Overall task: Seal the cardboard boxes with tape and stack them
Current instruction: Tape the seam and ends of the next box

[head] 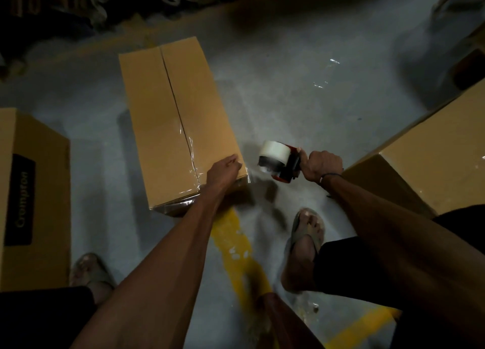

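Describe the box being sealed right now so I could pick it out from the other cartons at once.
On the grey floor, three brown cartons ring the person's feet. The middle box lies ahead of the left hand, which rests on its near corner, with the tape dispenser just to its right. Unlike the labelled box on the left and the right box, its top shows a dark centre seam with clear tape only at the near end.

Single view: a head-worn wide-angle camera looks forward and steeply down onto the grey concrete floor [301,91]. Both forearms enter from 6 o'clock at close range. The tan rectangular cardboard box [168,117] lies toward 11 o'clock, near the lens. No second view overlaps.
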